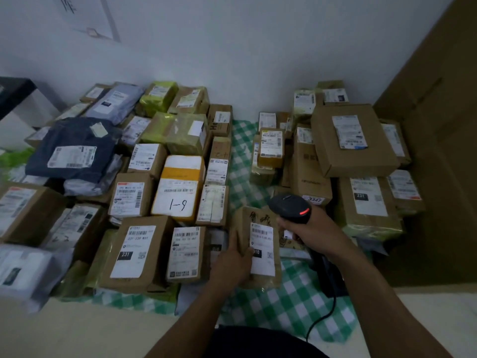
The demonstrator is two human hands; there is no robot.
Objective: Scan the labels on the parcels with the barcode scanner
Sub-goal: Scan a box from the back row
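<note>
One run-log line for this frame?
left hand: holds brown parcel, label up | right hand: grips barcode scanner, red light on | scan: underway

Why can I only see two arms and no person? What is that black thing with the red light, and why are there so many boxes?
The camera sits on the person's head and looks down, so you see only their arms, as if through their eyes. The black thing is a barcode scanner, held in the right hand; a cable hangs from it. It reads the striped codes on labels. The left hand holds a brown parcel with a white label facing up, close to the scanner. All around lie many more parcels, boxes and soft bags, on a green checked cloth on the floor. One yellow and white box has "1-9" written on it.
</note>
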